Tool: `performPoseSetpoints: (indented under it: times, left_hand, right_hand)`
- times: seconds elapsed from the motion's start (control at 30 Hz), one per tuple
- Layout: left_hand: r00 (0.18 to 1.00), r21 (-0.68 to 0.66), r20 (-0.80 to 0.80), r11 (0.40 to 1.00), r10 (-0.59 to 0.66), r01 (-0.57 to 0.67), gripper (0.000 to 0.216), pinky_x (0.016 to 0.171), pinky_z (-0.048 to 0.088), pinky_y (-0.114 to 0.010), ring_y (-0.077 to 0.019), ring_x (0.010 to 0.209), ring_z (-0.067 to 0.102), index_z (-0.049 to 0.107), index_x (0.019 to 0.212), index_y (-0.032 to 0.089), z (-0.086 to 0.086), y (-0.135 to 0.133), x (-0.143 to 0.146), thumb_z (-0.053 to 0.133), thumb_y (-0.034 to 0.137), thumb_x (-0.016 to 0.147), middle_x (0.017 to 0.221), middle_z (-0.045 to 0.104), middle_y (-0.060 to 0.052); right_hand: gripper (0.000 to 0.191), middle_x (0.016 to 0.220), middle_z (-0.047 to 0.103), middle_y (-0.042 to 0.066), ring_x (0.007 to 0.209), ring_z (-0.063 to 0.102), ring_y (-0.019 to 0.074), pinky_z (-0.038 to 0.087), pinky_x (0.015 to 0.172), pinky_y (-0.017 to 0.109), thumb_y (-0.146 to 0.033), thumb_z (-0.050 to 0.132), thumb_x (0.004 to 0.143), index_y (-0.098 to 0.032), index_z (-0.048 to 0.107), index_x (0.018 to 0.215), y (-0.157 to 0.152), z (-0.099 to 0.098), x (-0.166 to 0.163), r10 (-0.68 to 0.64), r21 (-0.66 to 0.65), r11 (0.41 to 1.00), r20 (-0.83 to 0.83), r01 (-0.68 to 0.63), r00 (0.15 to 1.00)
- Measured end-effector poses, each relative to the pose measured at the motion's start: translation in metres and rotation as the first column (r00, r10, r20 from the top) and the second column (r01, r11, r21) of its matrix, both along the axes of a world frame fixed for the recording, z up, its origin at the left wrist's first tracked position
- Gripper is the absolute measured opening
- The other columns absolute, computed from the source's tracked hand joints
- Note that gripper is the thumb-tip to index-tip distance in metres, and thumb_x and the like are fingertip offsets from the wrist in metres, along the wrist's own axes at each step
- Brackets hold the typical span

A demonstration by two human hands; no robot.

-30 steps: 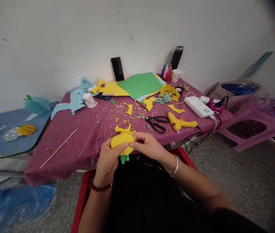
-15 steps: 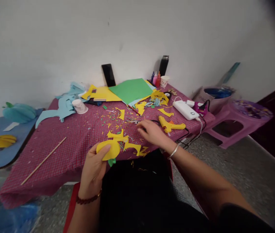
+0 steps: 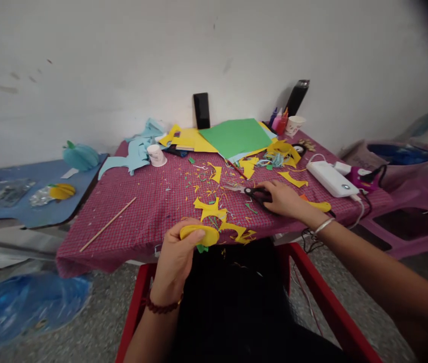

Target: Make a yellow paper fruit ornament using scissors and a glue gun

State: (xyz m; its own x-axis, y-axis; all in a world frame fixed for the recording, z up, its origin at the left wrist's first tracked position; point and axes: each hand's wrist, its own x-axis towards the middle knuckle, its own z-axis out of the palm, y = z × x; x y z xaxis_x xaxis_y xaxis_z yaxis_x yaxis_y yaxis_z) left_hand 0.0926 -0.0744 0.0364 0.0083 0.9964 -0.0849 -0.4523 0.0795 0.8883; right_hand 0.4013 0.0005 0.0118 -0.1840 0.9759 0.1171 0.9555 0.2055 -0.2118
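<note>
My left hand (image 3: 178, 252) is closed around the edge of a yellow paper disc (image 3: 208, 235), which looks like several layers, just over the table's front edge. A bit of green paper (image 3: 202, 248) pokes out beneath the disc. On the tablecloth, black-handled scissors (image 3: 253, 193) lie with their blades toward the left. The fingers of my right hand (image 3: 282, 198) are closed at the scissors' handles, partly covering them. Yellow paper offcuts (image 3: 232, 229) are scattered between my hands. A yellow glue gun (image 3: 320, 206) is mostly hidden behind my right forearm.
Green card sheets (image 3: 236, 138) lie at the back near a leaning phone (image 3: 201, 111). A paper cup (image 3: 156, 155) and wooden stick (image 3: 108, 224) are on the left. The white power bank (image 3: 332, 179) and its cables sit right. A blue board (image 3: 28, 212) holds paper pumpkins.
The view has swung left, so the table appears further right. My right hand has shifted right along the scissors, and their black handles now show. The left hand keeps the yellow disc, now tilted flatter.
</note>
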Motion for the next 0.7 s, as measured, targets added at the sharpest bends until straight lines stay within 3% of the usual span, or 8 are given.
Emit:
performPoseSetpoints:
  times: [0.1,0.17,0.27,0.33,0.43,0.5,0.57,0.7]
  left_hand:
    - [0.999,0.000,-0.018,0.999,0.033,-0.033,0.020,0.055,0.051,-0.020,-0.0110,0.060,0.061,0.074,0.064,0.018,0.003,-0.004,-0.001,0.088,0.024,0.051,0.067,0.067,0.000]
    - [0.998,-0.036,-0.036,0.998,0.056,-0.057,0.021,0.055,0.051,-0.020,-0.0102,0.058,0.061,0.075,0.066,0.018,0.005,-0.006,0.001,0.088,0.023,0.051,0.065,0.068,0.001]
    - [0.997,-0.096,-0.035,0.993,0.072,-0.075,0.023,0.055,0.051,-0.019,-0.0096,0.056,0.061,0.075,0.068,0.017,0.005,-0.007,0.002,0.088,0.022,0.050,0.064,0.069,0.001]
    - [0.997,-0.118,-0.029,0.990,0.068,-0.071,0.023,0.056,0.052,-0.019,-0.0096,0.057,0.062,0.074,0.069,0.017,0.005,-0.007,0.003,0.088,0.022,0.051,0.065,0.070,0.001]
    - [0.999,-0.106,-0.036,0.994,0.032,-0.035,0.020,0.057,0.052,-0.019,-0.0095,0.058,0.062,0.074,0.070,0.018,0.004,-0.006,0.004,0.086,0.024,0.055,0.067,0.070,0.001]
    - [0.999,-0.080,-0.041,0.997,0.002,-0.006,0.018,0.058,0.052,-0.020,-0.0099,0.059,0.062,0.074,0.071,0.018,0.004,-0.005,0.005,0.085,0.025,0.058,0.067,0.069,0.001]
    - [0.998,-0.055,-0.056,0.998,-0.010,0.007,0.017,0.059,0.052,-0.020,-0.0103,0.059,0.062,0.074,0.072,0.019,0.003,-0.005,0.007,0.084,0.025,0.060,0.067,0.069,0.001]
    - [0.991,-0.011,-0.132,1.000,0.004,-0.006,0.015,0.060,0.052,-0.020,-0.0105,0.060,0.062,0.073,0.072,0.019,-0.001,-0.008,0.010,0.082,0.021,0.060,0.068,0.070,0.001]
  right_hand:
    - [0.039,0.113,0.067,0.013,0.100,0.064,0.0280,0.049,0.086,0.038,-0.026,0.059,0.085,-0.018,0.060,0.124,-0.004,0.004,0.003,-0.006,0.027,1.000,-0.082,0.008,0.997]
    - [0.042,0.120,0.066,0.011,0.107,0.063,0.0266,0.049,0.091,0.038,-0.027,0.058,0.087,-0.019,0.056,0.129,-0.015,0.008,-0.001,0.057,0.035,0.998,-0.253,-0.050,0.966]
    - [0.050,0.122,0.065,0.010,0.108,0.063,0.0244,0.052,0.090,0.037,-0.028,0.055,0.089,-0.019,0.047,0.137,-0.036,0.018,-0.013,0.148,-0.013,0.982,-0.579,-0.190,0.802]
    - [0.058,0.118,0.065,0.011,0.100,0.065,0.0219,0.054,0.079,0.032,-0.022,0.055,0.086,-0.018,0.039,0.142,-0.052,0.026,-0.022,0.127,-0.098,0.961,-0.673,-0.257,0.729]
    - [0.073,0.119,0.063,0.009,0.083,0.065,0.0163,0.052,0.064,0.026,-0.010,0.055,0.076,-0.021,0.032,0.145,-0.070,0.035,-0.036,0.139,-0.183,0.915,-0.696,-0.360,0.705]
    - [0.072,0.117,0.062,0.008,0.080,0.063,0.0153,0.052,0.064,0.026,-0.010,0.056,0.074,-0.021,0.035,0.142,-0.078,0.038,-0.044,0.176,-0.180,0.890,-0.712,-0.418,0.680]
    - [0.065,0.118,0.061,0.009,0.092,0.063,0.0190,0.053,0.076,0.031,-0.013,0.060,0.074,-0.019,0.042,0.136,-0.084,0.039,-0.052,0.221,-0.140,0.889,-0.704,-0.436,0.675]
    - [0.060,0.121,0.060,0.011,0.111,0.056,0.0266,0.044,0.097,0.043,-0.022,0.071,0.074,-0.020,0.051,0.131,-0.091,0.037,-0.062,0.313,-0.072,0.901,-0.577,-0.429,0.754]
